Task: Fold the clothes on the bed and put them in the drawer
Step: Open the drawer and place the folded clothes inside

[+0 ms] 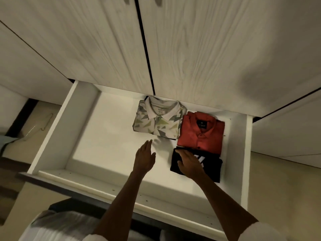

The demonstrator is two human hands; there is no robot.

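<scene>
Head view: black folded shirt (pixel 208 166) lies at the drawer (pixel 52 129)'s near right, just before the red shirt (pixel 201 133). Right hand (pixel 188 162) rests flat on it, fingers straight, gripping nothing; left hand (pixel 145 158) hovers open beside it, leftward.

My right hand (pixel 189 164) lies flat on the tee (pixel 208 168) in the drawer (pixel 52 136), and my left hand (pixel 145 158) hangs just left of it over the drawer's floor. Just beyond my right hand the shirt (pixel 202 132) touches the tee's far edge. The polo (pixel 158 120) lies beyond my left hand, touching the shirt's left side, under the cupboard doors (pixel 191 49).
</scene>
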